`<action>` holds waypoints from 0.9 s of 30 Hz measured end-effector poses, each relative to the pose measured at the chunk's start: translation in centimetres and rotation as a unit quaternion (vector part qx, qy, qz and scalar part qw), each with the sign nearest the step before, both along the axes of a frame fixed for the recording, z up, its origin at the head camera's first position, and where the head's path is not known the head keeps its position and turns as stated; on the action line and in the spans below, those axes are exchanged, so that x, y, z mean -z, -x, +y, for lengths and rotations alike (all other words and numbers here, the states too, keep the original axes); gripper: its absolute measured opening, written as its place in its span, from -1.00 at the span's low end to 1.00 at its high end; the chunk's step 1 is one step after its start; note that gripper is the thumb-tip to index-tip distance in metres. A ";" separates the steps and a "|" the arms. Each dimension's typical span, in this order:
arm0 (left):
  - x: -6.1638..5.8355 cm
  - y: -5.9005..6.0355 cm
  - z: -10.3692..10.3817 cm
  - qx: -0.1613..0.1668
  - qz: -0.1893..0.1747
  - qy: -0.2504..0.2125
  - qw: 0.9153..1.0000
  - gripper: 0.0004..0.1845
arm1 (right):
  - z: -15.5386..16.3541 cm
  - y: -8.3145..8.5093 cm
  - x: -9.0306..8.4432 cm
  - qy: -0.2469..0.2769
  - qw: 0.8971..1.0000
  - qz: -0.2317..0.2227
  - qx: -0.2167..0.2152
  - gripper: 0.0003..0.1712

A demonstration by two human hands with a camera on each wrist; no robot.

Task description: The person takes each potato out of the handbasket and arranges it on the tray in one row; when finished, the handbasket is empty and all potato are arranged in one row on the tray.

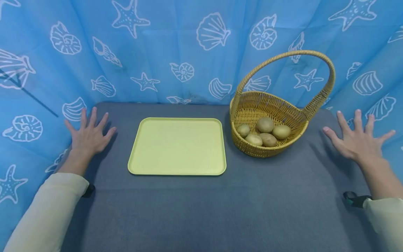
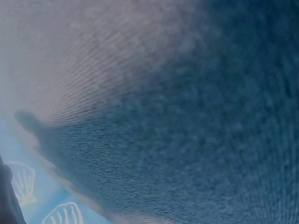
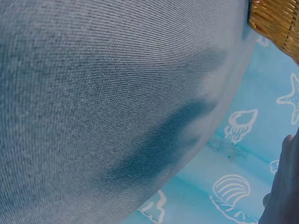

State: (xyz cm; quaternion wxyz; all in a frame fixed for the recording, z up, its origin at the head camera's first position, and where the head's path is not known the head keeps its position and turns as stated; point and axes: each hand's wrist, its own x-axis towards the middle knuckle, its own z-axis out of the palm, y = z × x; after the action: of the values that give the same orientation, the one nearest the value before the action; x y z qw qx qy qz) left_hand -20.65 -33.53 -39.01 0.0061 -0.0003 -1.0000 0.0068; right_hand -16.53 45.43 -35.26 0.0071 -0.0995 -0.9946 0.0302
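Tray (image 1: 177, 147) left of basket (image 1: 252, 150) — potatoes (image 1: 268, 139) inside.

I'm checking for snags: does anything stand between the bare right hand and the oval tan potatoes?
Yes, the right side of the golden woven wicker basket, near the foot of its arched handle. Nothing else visible stands between the right hand and the potatoes.
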 end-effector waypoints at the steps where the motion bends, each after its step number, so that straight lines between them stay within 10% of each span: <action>1: -0.1 0.0 0.1 0.002 0.002 0.000 1.000 -0.18 | 0.0 0.0 -0.1 -0.001 1.000 0.000 -0.001 0.11; 12: -1.8 -0.3 2.2 0.064 0.010 0.012 0.998 -0.19 | -2.3 -0.3 -2.7 -0.012 0.998 0.045 -0.052 0.08; 19: -2.1 -0.6 3.9 0.136 -0.062 -0.005 0.989 -0.13 | -4.9 -1.1 -4.4 -0.022 0.992 0.087 -0.093 0.14; 27: -1.9 -1.2 5.4 0.214 -0.135 -0.040 0.967 -0.21 | -7.7 -1.4 -5.0 0.014 0.958 0.116 -0.263 -0.08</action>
State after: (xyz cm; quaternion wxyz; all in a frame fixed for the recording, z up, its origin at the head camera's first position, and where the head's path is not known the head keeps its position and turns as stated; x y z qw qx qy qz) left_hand -19.41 -28.13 -37.14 -0.1278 -0.2152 -0.9675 -0.0352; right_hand -15.17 37.76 -30.23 0.1125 0.1698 -0.9774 0.0561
